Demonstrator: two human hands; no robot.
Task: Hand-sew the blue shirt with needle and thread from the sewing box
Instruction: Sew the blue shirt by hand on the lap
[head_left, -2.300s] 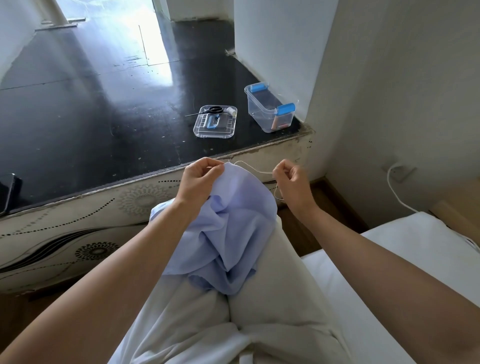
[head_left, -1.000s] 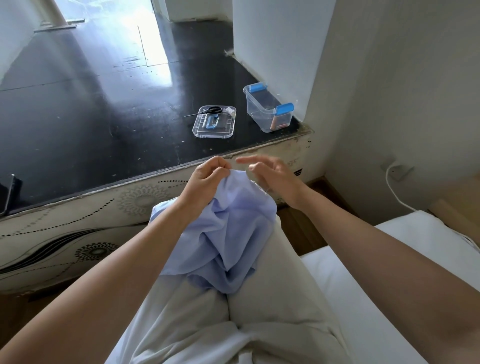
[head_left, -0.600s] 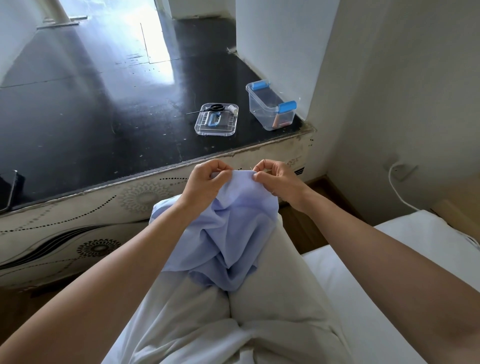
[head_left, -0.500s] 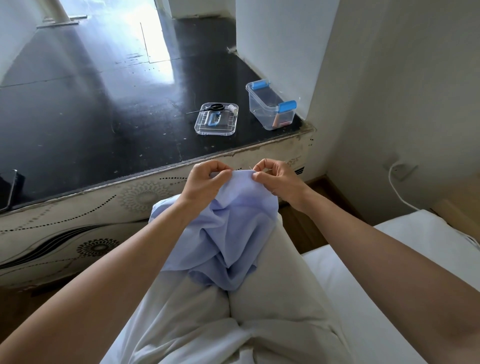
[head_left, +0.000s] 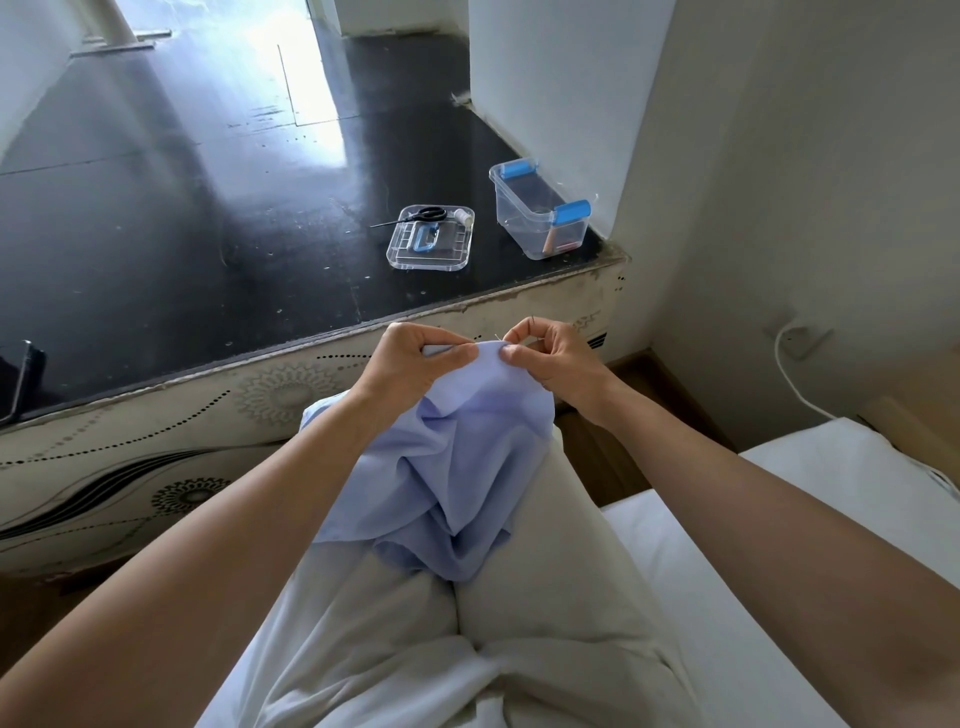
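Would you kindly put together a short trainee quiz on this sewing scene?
1. True or false: the scissors lie inside the sewing box.
2. The blue shirt is held by: A) the left hand only; B) the right hand only; C) both.
3. Fill in: the lid lies ___ the box.
Key: 1 false, their handles rest on the lid; 2 C; 3 beside.

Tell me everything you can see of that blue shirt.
The shirt is pale blue, thin woven-looking cloth, crumpled into soft folds. It lies bunched on the person's lap, its top edge lifted. The left hand and right hand each pinch that raised fold, close together. A thin needle seems to poke out between them. No buttons or collar show.
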